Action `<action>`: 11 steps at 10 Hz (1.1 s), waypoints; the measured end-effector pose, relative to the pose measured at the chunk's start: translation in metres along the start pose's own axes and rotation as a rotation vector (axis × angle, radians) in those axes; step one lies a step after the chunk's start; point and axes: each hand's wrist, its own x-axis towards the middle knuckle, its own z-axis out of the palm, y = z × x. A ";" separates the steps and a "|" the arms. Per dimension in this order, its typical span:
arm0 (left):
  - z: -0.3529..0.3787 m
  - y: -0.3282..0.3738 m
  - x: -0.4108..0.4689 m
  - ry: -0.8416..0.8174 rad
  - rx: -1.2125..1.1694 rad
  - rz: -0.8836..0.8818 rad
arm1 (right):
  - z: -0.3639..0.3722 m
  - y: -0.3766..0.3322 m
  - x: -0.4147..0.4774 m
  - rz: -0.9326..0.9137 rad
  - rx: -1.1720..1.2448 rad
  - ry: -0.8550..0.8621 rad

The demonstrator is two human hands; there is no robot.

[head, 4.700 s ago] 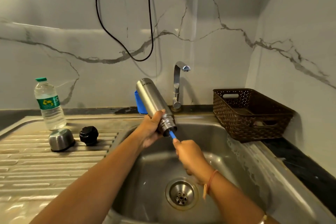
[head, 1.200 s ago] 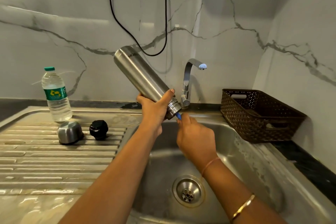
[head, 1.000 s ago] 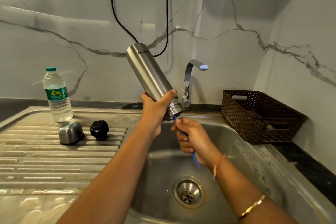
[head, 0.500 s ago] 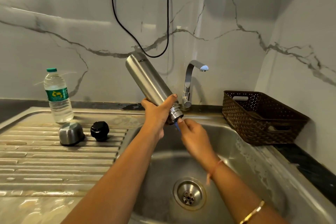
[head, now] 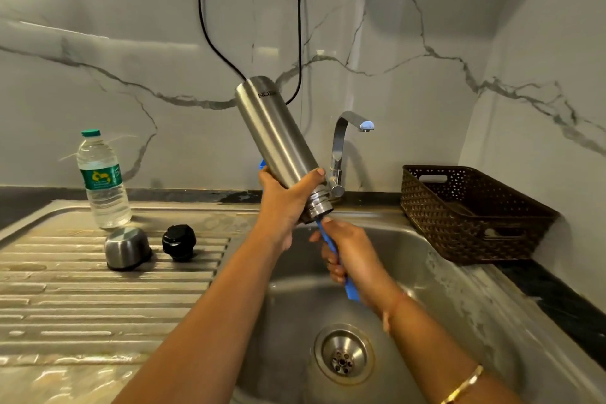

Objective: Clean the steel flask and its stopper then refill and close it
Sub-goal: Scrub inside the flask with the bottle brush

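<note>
Biggest thing first: the sink (head: pixel 436 275) with its ribbed counter (head: pixel 82 298) on the left, everything shiny and probably wet. Over the basin I've got the steel flask (head: pixel 273 138) tipped mouth-down, base up toward the wall. It's a rigid smooth tube, so I'd guess slippery once soapy and not fragile, though a drop would dent it and make a racket. My left hand (head: pixel 285 203) is wrapped around the lower body just above the threaded neck, which looks like the sane place to hold it: near the mouth for control, and the neck ridge gives something to stop sliding. My right hand (head: pixel 347 256) is closed around the blue brush handle (head: pixel 333 252), which runs up into the mouth. Thin plastic, probably flexes a bit. On the counter, the steel cap (head: pixel 127 248) and black stopper (head: pixel 179 241) sit just apart, untouched; small, light, likely easy to knock around.
</note>
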 end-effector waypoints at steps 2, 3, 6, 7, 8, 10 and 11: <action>0.003 -0.007 0.000 0.151 -0.021 -0.019 | -0.004 0.034 0.006 -0.642 -1.265 0.447; -0.004 -0.005 0.002 0.153 0.015 -0.024 | 0.000 0.017 0.004 -0.305 -0.518 0.098; -0.012 0.001 0.006 0.150 -0.017 -0.041 | -0.005 0.018 -0.003 -0.455 -1.216 0.360; -0.015 0.000 0.010 0.136 -0.016 -0.043 | 0.008 0.016 -0.005 -0.445 -0.898 0.246; -0.022 0.004 0.014 0.129 -0.040 -0.040 | -0.008 -0.005 -0.007 0.149 0.164 -0.213; -0.027 0.005 0.016 0.186 -0.095 -0.017 | -0.014 0.010 -0.006 -0.285 -0.832 0.076; -0.025 0.006 0.016 0.214 -0.126 -0.005 | -0.012 0.025 -0.004 -0.663 -1.400 0.411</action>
